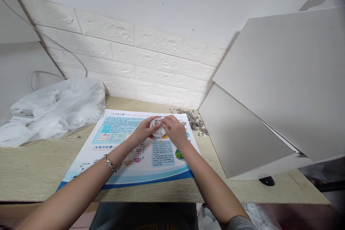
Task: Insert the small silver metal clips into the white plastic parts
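A round white plastic part [155, 133] is held above the printed sheet, near its right side. My left hand [146, 129] grips its left edge, with the thumb lying across its face. On the other side, my right hand [174, 128] is closed, its fingertips touching the face of the part. A thin, light-coloured stick-like thing sticks out between the right fingers; its kind is too small to make out. Just behind the right hand lies a pile of small metal pieces [195, 121]. The printed sheet [113, 165] with blue graphics lies flat under both hands.
A clear plastic bag [61, 111] of white parts lies on the left of the wooden table [161, 192]. White boards [250, 133] lean on the right, with a small black object [266, 181] at their foot. A white brick-patterned wall [145, 57] closes off the back.
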Available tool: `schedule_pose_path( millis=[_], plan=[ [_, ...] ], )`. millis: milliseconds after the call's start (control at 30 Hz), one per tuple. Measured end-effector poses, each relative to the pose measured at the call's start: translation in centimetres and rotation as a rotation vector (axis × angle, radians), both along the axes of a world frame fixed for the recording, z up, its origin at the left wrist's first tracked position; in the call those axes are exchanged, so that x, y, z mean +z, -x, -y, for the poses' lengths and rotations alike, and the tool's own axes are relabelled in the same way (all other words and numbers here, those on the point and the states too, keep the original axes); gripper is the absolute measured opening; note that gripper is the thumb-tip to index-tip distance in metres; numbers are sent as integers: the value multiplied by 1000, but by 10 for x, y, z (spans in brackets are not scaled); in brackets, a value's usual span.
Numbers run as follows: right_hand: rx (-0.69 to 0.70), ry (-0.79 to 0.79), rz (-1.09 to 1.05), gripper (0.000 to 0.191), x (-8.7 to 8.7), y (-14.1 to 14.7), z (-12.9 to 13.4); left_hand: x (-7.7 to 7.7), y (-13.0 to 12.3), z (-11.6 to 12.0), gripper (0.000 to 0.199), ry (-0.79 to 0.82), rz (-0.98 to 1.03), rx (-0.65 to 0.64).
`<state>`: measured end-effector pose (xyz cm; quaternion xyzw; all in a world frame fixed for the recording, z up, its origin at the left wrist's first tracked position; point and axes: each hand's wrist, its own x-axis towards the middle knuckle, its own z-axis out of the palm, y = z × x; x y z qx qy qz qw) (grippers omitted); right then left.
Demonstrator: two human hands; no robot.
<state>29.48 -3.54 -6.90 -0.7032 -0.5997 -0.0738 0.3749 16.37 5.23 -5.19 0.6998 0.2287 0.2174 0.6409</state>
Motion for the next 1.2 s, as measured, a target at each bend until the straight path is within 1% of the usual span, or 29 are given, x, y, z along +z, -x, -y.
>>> schedule_pose_path(
  millis=[167, 233, 300, 367, 433, 500, 600, 667, 767, 867, 1033, 1133, 1200],
  plan=[
    [29, -136, -287, 20, 7, 5, -2, -1, -1, 0, 41, 28, -20, 42],
    [-5, -221, -368, 30, 10, 7, -1, -2, -1, 0, 38, 62, -34, 68],
    [-49, -271, -468, 45, 13, 9, 0, -4, -2, 1, 34, 85, -64, 87],
    [-60, -227, -593, 55, 13, 10, -2, -5, -3, 2, 31, 91, -109, 94],
    [-41, -140, -710, 55, 12, 11, -6, -7, -5, 3, 28, 104, -145, 78],
    [-28, -83, -772, 53, 9, 12, -12, -7, -5, 6, 27, 127, -156, 42],
    [-50, -47, -742, 51, 4, 13, -19, -6, -6, 9, 27, 157, -160, -11],
    [-66, -31, -702, 51, 1, 13, -21, -6, -6, 10, 27, 172, -169, -18],
    [-63, -13, -643, 50, -2, 15, -20, -8, -7, 10, 26, 187, -170, -2],
    [-51, 4, -533, 49, -2, 16, -18, -11, -7, 9, 26, 185, -157, 7],
    [-56, 18, -374, 46, -1, 18, -19, -11, -7, 7, 24, 110, -176, 42],
    [-40, 6, -380, 45, -3, 18, -20, -9, -7, 8, 25, 114, -176, 24],
    [-27, -23, -483, 45, -4, 18, -19, -8, -7, 9, 28, 155, -155, 20]
  ],
)
